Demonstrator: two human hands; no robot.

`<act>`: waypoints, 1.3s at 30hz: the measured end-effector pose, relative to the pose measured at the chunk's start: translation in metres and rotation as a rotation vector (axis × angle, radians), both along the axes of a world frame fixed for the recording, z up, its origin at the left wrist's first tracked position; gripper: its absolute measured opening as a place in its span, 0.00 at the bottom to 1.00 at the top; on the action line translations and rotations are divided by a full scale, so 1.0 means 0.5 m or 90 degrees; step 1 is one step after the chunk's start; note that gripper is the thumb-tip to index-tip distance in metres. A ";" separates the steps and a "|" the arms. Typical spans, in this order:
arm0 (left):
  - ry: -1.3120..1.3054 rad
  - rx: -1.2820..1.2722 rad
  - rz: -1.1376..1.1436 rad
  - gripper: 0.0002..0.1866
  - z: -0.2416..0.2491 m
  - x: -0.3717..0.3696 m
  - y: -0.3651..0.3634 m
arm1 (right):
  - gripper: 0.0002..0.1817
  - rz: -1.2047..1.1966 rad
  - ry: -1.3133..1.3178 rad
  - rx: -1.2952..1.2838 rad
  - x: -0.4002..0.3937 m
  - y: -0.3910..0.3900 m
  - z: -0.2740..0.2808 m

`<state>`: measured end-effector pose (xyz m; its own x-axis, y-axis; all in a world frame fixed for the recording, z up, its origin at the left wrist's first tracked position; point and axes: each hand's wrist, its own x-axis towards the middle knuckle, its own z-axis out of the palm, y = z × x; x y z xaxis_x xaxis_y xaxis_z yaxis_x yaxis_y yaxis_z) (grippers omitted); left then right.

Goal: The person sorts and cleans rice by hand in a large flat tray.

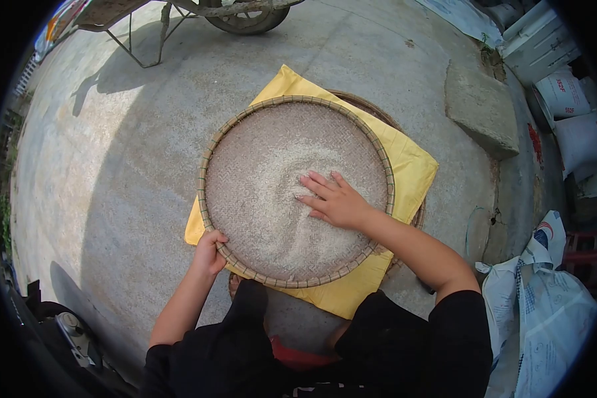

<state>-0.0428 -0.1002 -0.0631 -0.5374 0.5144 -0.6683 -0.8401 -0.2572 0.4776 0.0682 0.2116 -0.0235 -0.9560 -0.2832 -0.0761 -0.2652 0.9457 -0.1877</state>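
Note:
A round woven bamboo winnowing tray (245, 142) lies before me, its rim bound at intervals. White grains that look like rice (278, 219) are spread over its middle and lower part, with furrows running through them. My left hand (210, 252) grips the rim at the lower left, thumb over the edge. On the grains right of the middle rests my right hand (336, 202), palm down, fingers spread and pointing left. Under the tray is a yellow sack or cloth (414, 162), and another round woven rim (365, 103) shows partly beneath it.
A wheelbarrow (249, 16) stands at the top on the concrete floor (146, 186). To the right are a concrete ramp block (479, 106), white sacks (580, 136) and crumpled white bags (550, 305). Part of a dark vehicle (73, 331) is at lower left.

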 end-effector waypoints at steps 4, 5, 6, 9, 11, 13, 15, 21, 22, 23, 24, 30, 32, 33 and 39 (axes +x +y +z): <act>-0.002 0.014 -0.024 0.31 -0.015 0.001 0.003 | 0.26 -0.182 0.064 -0.024 -0.090 -0.015 -0.008; -0.006 0.020 -0.026 0.31 -0.016 0.003 0.006 | 0.26 -0.213 0.080 -0.033 -0.109 -0.037 -0.009; -0.006 0.018 -0.031 0.31 -0.013 0.005 0.009 | 0.26 -0.245 0.097 -0.043 -0.126 -0.060 -0.007; -0.020 0.019 -0.042 0.31 0.007 0.012 0.024 | 0.27 -0.206 0.091 -0.088 -0.130 -0.141 0.006; -0.031 0.026 -0.047 0.31 0.024 0.014 0.032 | 0.26 -0.068 0.116 -0.160 -0.106 -0.185 0.014; -0.033 0.018 -0.047 0.30 0.020 0.013 0.028 | 0.26 0.008 0.121 -0.142 -0.069 -0.206 0.028; -0.036 0.008 -0.043 0.30 0.022 0.016 0.024 | 0.26 0.087 0.125 -0.125 -0.045 -0.212 0.022; -0.004 0.032 -0.033 0.31 0.008 0.023 0.029 | 0.24 0.155 0.099 -0.119 -0.077 -0.128 -0.008; -0.020 0.034 -0.042 0.32 0.004 0.021 0.025 | 0.24 0.052 0.074 -0.086 -0.091 -0.106 -0.003; -0.034 0.037 -0.051 0.33 0.000 0.018 0.022 | 0.24 -0.051 0.051 -0.053 -0.105 -0.085 0.002; -0.035 0.041 -0.048 0.33 -0.005 0.016 0.020 | 0.24 -0.048 0.050 -0.049 -0.115 -0.058 0.001; -0.021 0.033 -0.052 0.34 -0.013 0.016 0.003 | 0.27 -0.366 0.000 0.026 -0.068 0.026 0.011; -0.031 0.029 -0.046 0.34 -0.017 0.017 0.000 | 0.30 -0.452 -0.031 0.031 -0.031 0.007 0.022; -0.035 0.030 -0.045 0.34 -0.016 0.019 0.000 | 0.30 -0.452 -0.034 0.033 -0.023 -0.011 0.024; -0.045 0.028 -0.024 0.33 -0.002 0.019 0.015 | 0.32 -0.276 -0.045 -0.067 -0.027 -0.198 0.029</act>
